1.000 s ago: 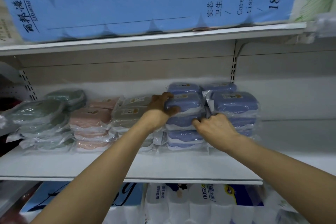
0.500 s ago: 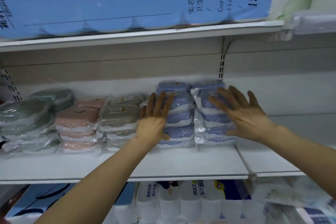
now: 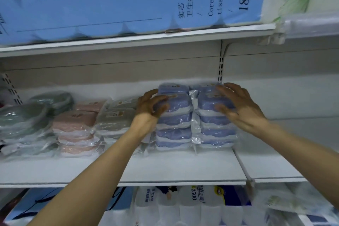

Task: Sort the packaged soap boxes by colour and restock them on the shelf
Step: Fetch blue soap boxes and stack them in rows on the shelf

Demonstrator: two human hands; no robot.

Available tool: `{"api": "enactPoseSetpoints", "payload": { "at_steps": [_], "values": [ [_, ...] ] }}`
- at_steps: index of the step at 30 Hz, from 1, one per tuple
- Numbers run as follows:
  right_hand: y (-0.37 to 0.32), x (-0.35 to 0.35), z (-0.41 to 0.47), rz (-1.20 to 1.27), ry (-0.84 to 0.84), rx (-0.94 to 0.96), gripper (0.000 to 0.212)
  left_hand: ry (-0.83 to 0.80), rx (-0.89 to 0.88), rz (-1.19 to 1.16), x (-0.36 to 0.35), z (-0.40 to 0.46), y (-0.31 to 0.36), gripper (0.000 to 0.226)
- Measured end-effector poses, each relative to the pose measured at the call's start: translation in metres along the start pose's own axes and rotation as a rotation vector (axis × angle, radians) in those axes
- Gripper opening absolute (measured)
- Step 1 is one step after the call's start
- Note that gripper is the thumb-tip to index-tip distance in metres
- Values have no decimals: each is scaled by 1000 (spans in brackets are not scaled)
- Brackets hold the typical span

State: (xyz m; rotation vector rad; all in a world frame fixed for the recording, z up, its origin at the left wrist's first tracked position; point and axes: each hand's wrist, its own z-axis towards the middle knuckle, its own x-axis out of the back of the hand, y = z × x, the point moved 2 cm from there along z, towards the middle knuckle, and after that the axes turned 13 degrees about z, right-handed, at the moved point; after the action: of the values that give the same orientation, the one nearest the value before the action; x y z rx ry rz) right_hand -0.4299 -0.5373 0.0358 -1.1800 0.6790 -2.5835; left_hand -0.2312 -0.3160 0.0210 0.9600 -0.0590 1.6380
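blue soap boxes (image 3: 174, 115), plastic-wrapped, stacked

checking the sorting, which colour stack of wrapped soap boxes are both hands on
The blue plastic-wrapped soap box stacks, rightmost on the shelf; left hand and right hand touch only these, not pink, grey or green.

Single head-worn view, close, facing shelf (image 3: 165, 170) (tilted slightly upward)

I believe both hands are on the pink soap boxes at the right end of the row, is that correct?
Not quite: the head view shows the left hand and right hand on the blue soap boxes, which do stand at the right end of the row. The pink soap boxes sit further left, untouched.
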Motion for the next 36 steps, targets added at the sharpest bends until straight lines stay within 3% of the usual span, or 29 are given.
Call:
{"api": "enactPoseSetpoints", "payload": {
  "at_steps": [3, 6, 8, 11, 14, 18, 21, 23, 25, 27, 29, 32, 36],
  "values": [
    [12, 4, 20, 198, 137, -187, 71, 18, 181, 22, 0, 20, -9, 43],
    [24, 9, 42, 481, 34, -436, 104, -159, 240, 80, 4, 41, -17, 88],
    [31, 8, 50, 554, -86, -504, 110, -344, 248, -7, 2, 49, -20, 100],
    [35, -4, 59, 540, -258, -463, 89, -513, 170, -207, -12, 51, -16, 89],
    [35, -9, 64, 508, -256, -434, 78, -488, 118, -234, -21, 51, -16, 74],
    [40, -13, 68, 365, -111, -417, 77, -468, 23, 173, -13, 51, -14, 81],
    [26, -6, 65, 104, 129, -132, 60, -357, -79, 551, -2, 48, 3, 90],
    [11, 0, 51, -17, 51, 153, 62, -336, -199, 726, -2, 42, 12, 94],
    [10, -3, 36, -255, -179, 311, 69, -424, -251, 734, -6, 37, 9, 80],
    [19, -6, 27, -396, -311, 285, 72, -472, -256, 617, -7, 36, 6, 60],
    [24, -7, 23, -376, -273, 228, 70, -454, -298, 552, -8, 36, 9, 54],
    [22, -14, 20, -329, -240, 224, 68, -450, -313, 617, -15, 36, 16, 51],
    [14, -5, 17, -387, -402, 153, 88, -400, -283, 783, -16, 34, 15, 50]
  ]
}}
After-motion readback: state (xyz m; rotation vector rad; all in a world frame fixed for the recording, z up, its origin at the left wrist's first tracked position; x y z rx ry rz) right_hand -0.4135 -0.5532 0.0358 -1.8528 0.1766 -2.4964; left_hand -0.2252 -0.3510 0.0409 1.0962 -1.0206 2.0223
